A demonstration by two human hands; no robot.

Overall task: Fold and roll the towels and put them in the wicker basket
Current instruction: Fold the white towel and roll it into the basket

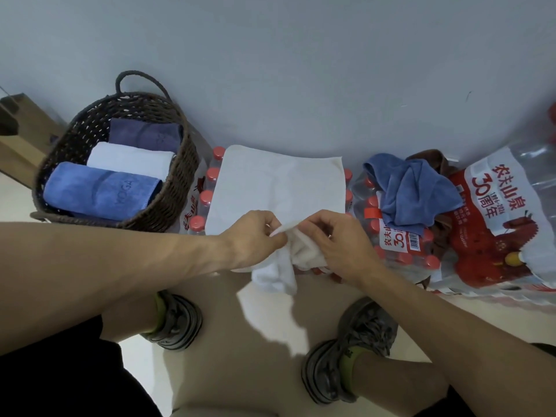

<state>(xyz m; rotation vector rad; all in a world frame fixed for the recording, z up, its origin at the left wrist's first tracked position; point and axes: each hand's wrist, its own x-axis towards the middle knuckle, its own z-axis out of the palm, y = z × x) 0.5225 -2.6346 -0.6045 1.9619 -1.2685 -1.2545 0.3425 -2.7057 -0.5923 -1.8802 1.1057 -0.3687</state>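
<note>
Far left, a brown cardboard box [21, 139] sits by the grey wall w/ a dark woven wicker basket [177, 188] just beside it; in the basket lie three rolled towels side by side: a bright blue one stamped YOGA [99, 194] nearest you, a white one [129, 161] in the middle, a dark slate-blue one [144, 135] at the back. Next to the basket, a shrink-wrapped pack of red-capped water bottles [207, 188] carries the white terry towel [279, 185] you're working on; its far part lies spread flat on the caps, its near part is bunched up and hangs over the pack's front edge toward the pale floor. Your left hand [255, 236] pinches a raised white edge of that towel between thumb & fingers, approx. at the near edge of the pack. Your right hand [340, 239] is just beside it, fingers curled on the same bunched cloth, so both hands grasp the towel. Below them you see your two grey sneakers [177, 320] on the floor. Further right, a crumpled blue microfibre towel [415, 194] lies on a second bottle pack w/ a brown cloth [439, 158] partly under it. Far right, a red & white printed bottle pack wrapper [493, 218] leans beside those.
</note>
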